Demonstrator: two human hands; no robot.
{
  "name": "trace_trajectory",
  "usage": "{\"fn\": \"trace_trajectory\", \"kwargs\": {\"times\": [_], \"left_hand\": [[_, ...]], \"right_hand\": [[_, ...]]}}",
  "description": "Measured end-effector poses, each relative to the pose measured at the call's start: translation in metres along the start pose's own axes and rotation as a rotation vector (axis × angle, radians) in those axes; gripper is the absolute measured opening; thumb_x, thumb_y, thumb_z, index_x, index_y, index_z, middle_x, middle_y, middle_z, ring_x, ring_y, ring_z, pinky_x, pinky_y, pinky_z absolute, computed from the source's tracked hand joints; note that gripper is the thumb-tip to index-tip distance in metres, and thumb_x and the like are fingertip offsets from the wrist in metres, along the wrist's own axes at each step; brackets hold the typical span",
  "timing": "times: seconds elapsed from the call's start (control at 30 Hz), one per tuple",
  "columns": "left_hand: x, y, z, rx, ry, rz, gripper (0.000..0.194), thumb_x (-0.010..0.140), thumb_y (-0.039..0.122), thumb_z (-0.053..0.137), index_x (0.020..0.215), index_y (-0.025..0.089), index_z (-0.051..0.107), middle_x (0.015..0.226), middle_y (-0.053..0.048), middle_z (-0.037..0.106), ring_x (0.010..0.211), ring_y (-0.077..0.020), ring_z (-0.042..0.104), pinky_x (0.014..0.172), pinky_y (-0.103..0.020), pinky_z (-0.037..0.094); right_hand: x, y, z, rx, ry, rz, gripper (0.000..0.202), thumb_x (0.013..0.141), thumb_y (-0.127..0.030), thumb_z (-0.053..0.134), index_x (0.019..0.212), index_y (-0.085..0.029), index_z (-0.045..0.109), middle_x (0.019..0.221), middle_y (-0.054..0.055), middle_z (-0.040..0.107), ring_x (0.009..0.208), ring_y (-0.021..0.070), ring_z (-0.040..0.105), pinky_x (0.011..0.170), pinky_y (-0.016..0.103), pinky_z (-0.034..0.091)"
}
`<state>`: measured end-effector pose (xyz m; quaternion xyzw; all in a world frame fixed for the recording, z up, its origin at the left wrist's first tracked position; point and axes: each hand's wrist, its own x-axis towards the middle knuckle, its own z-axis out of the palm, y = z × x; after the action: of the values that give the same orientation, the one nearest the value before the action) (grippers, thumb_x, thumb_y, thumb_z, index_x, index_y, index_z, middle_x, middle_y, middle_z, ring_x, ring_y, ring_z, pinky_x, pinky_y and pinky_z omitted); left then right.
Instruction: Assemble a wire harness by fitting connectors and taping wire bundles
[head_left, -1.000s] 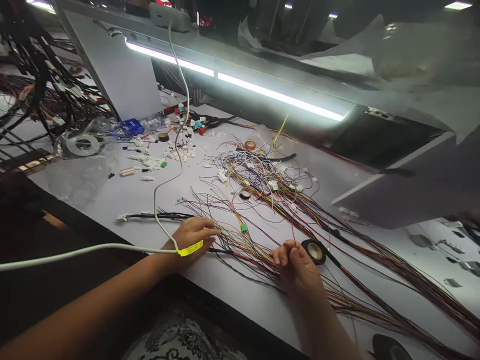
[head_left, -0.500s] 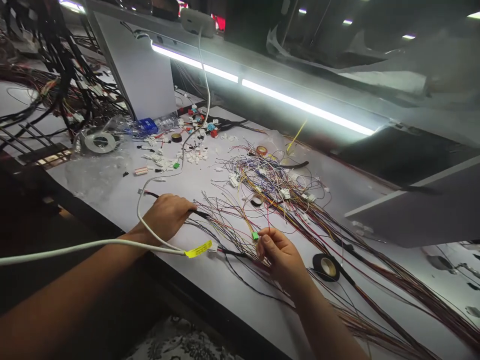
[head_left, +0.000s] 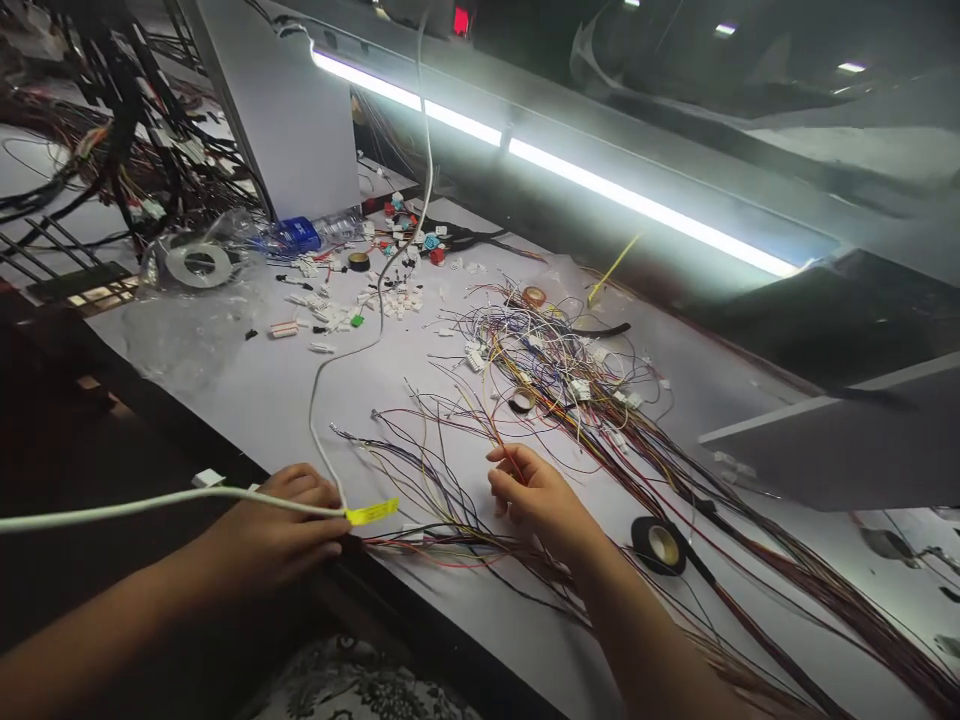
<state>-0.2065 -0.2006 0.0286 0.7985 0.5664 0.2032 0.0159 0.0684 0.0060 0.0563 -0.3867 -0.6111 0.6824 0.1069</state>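
Near the table's front edge my left hand is closed around a wire bundle, which comes out to its right. A white connector sticks out on the hand's other side. Across that hand runs a white cable with a yellow tag. My right hand is pinched on thin wires, orange and yellow ones showing at the fingertips; the palm side is hidden. Between the hands, loose wires with crimped ends fan out over the white tabletop.
Right of my right hand lies a black tape roll. Behind is a tangle of wires with white connectors. Loose connectors, a clear plastic bag and a blue packet lie further left. A light tube spans the back.
My left hand has moved toward me to the table edge, drawing a bundle and its white connector along. The green connector at my right fingertips no longer shows. The view has shifted slightly.
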Motion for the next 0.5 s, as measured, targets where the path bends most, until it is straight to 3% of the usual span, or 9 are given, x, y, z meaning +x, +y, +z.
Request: {"fn": "trace_trajectory", "kwargs": {"times": [0.1, 0.23, 0.4, 0.5], "left_hand": [[0.011, 0.012, 0.006, -0.031, -0.035, -0.016, 0.018, 0.087, 0.027, 0.058, 0.102, 0.027, 0.067, 0.097, -0.005, 0.068, 0.092, -0.022, 0.06, 0.089, -0.037, 0.04], [0.047, 0.038, 0.019, -0.13, -0.034, -0.146, 0.023, 0.091, 0.024, 0.05, 0.108, 0.024, 0.066, 0.096, -0.005, 0.067, 0.084, -0.0197, 0.06, 0.079, -0.032, 0.044], [0.086, 0.068, 0.035, -0.102, -0.128, -0.2, 0.032, 0.086, 0.035, 0.059, 0.115, 0.02, 0.062, 0.107, -0.009, 0.064, 0.098, -0.0272, 0.055, 0.089, -0.043, 0.039], [0.094, 0.075, 0.045, -0.105, -0.197, -0.228, 0.019, 0.085, 0.03, 0.06, 0.102, 0.022, 0.065, 0.095, -0.005, 0.064, 0.089, -0.024, 0.055, 0.079, -0.038, 0.038]], "right_hand": [[0.005, 0.002, 0.003, -0.117, 0.003, 0.017, 0.023, 0.083, -0.034, 0.058, 0.101, -0.022, 0.053, 0.071, -0.005, 0.054, 0.055, 0.0096, 0.054, 0.049, 0.021, 0.038], [0.009, 0.006, 0.002, -0.26, 0.019, 0.04, 0.013, 0.082, -0.031, 0.054, 0.09, -0.02, 0.056, 0.066, -0.005, 0.053, 0.053, 0.0095, 0.053, 0.05, 0.022, 0.038], [0.003, 0.007, 0.003, -0.488, 0.001, 0.021, 0.011, 0.08, -0.028, 0.053, 0.078, -0.02, 0.06, 0.063, -0.004, 0.054, 0.053, 0.0103, 0.05, 0.049, 0.022, 0.033], [-0.005, 0.004, 0.005, -0.604, 0.0, -0.014, 0.014, 0.081, -0.029, 0.052, 0.077, -0.021, 0.063, 0.063, -0.003, 0.058, 0.057, 0.0114, 0.049, 0.052, 0.023, 0.03]]}}
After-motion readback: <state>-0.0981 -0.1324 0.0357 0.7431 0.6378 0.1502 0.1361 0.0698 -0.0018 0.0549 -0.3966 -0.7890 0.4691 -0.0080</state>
